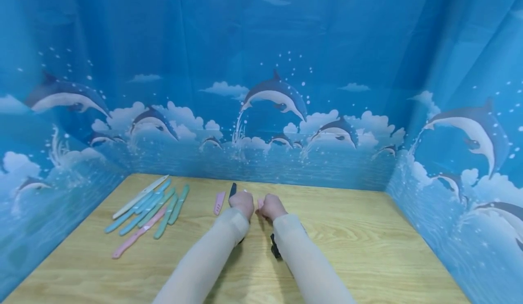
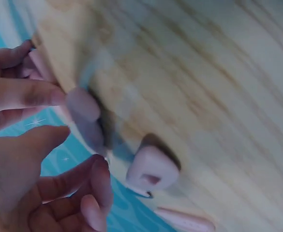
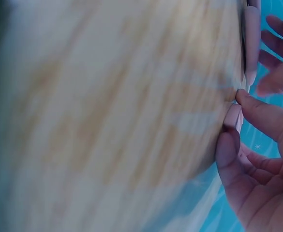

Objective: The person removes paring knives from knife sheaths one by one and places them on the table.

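My right hand (image 1: 271, 207) pinches a small pink piece (image 3: 232, 116) between thumb and finger, just above the wooden table; its exact kind is mostly hidden. Close beside it on the left is my left hand (image 1: 242, 203), its thumb and fingers apart and the fingers loosely bent. In the left wrist view, a pink rounded-ended piece (image 2: 83, 104) lies by the left fingertips; whether they touch it I cannot tell. Farther along is a pink part with a square hole (image 2: 153, 169). A black blade-like piece (image 1: 233, 189) and a flat pink piece with small holes (image 1: 219, 203) lie left of the left hand.
Several slim knife-like things lie in an overlapping group on the table's left: a white one (image 1: 140, 197), green ones (image 1: 179, 204), blue ones and a pink one (image 1: 139, 233). A blue dolphin-print curtain (image 1: 261, 159) surrounds the wooden table (image 1: 347, 258) at back and sides.
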### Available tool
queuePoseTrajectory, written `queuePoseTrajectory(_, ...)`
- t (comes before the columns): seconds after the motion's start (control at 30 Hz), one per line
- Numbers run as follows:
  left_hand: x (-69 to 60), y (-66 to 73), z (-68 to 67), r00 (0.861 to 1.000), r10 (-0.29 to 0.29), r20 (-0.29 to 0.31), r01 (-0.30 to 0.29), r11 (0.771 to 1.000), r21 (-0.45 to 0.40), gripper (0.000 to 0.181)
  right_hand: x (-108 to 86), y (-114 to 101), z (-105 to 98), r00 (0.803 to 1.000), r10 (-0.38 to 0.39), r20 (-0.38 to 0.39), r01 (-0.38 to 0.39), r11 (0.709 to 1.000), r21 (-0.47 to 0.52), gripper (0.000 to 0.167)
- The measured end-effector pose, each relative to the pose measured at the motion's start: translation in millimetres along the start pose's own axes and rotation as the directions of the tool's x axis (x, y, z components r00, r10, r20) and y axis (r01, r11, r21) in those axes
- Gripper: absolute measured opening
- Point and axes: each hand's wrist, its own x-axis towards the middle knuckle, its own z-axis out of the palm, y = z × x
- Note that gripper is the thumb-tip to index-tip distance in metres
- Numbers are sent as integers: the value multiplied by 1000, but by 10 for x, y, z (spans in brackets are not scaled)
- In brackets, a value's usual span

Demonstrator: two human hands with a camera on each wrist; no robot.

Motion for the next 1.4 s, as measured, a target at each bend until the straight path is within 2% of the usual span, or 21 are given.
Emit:
queuePoseTrajectory(0.1,-65,-39,-63,996,43,-81,-43,999,1,28,0,18,-2,1000,5,7,-5,1000,20,38)
queuePoseTrajectory(0.23,-79,-181,-111,973,62,-221,-74,996,-44,42,16,40,-21,1000,15,5,-15,1000,10,30)
queuePoseTrajectory(0.33,-43,-348,-131,965,47,-259,-66,996,-65,56,36,58,-25,1000,19,-9,-19,1000,-5,23)
queuePoseTrajectory(0.5,20,-731,-139,965,8,-262,-24,998,-58,76,67,84,-13,999,33,-20,-33,999,5,21)
queuePoseTrajectory(0.7,-32,-1228,-78,972,-104,-211,62,978,-200,79,41,63,-5,999,44,6,-44,999,16,22)
queuePoseTrajectory(0.8,-75,-1430,-29,974,-149,-170,100,958,-269,80,26,53,2,999,41,15,-41,999,12,23)
queuePoseTrajectory(0.93,-120,-1645,21,973,-188,-131,126,916,-380,82,14,38,3,1000,25,10,-25,1000,12,25)
queuePoseTrajectory(1.0,-164,-1713,31,975,-195,-104,131,890,-437,82,13,31,2,1000,26,11,-27,1000,17,26)
queuePoseTrajectory(1.17,-299,-1785,55,985,-173,-14,140,843,-519,82,25,31,4,999,41,14,-41,999,16,25)
queuePoseTrajectory(1.3,-363,-1813,92,983,-181,27,169,836,-522,84,34,37,12,999,43,22,-43,999,26,25)
queuePoseTrajectory(1.4,-373,-1831,138,979,-198,46,195,842,-503,83,42,41,26,999,32,31,-33,999,29,26)
